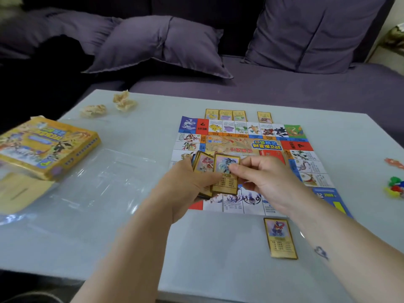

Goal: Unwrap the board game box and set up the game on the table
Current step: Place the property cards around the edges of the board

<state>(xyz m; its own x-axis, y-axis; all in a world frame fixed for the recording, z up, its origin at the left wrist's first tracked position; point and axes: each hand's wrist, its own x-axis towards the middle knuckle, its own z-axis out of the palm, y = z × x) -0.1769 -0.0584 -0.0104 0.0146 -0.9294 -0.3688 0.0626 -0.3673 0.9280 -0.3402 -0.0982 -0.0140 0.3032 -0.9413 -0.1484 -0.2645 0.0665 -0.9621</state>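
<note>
The left hand [188, 186] holds a deck [202, 164] over the board [247, 145], which lies flat on the table [196, 248]. The right hand [264, 182] pinches the front card [225, 174] by its right edge. A row of three cards [225, 114] and a lone card [264, 117] lie along the board's far edge; a near card [281, 238] lies just beside its near edge. The box [47, 147] rests at left, partly on clear wrap [113, 178]. Small coloured pieces [395, 186], perhaps pawns, sit at far right

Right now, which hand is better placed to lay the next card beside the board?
Right. The right hand pinches the front card, free to carry it off, while the left hand grips the remaining card stack over the board.
</note>
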